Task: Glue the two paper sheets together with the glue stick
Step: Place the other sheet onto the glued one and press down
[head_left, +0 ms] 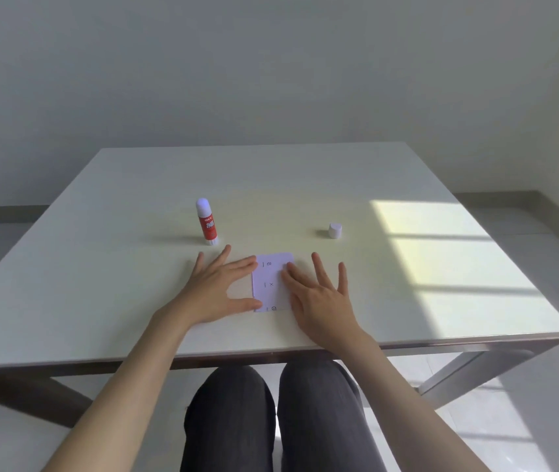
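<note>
A small white paper sheet [271, 284] with faint printed marks lies flat near the table's front edge; I cannot tell whether a second sheet lies under it. My left hand [218, 287] rests flat at its left edge, fingers spread, fingertip and thumb touching the paper. My right hand [319, 291] lies flat on its right part, fingers apart, pressing down. Neither hand grips anything. The red and white glue stick [206, 222] stands upright behind my left hand, its white glue tip bare. Its white cap [335, 230] sits apart to the right.
The white table [135, 199] ends at a front edge just below my wrists. A bright patch of sunlight [448, 260] covers its right side. My legs in dark trousers [271, 420] show below the table. A grey wall stands behind.
</note>
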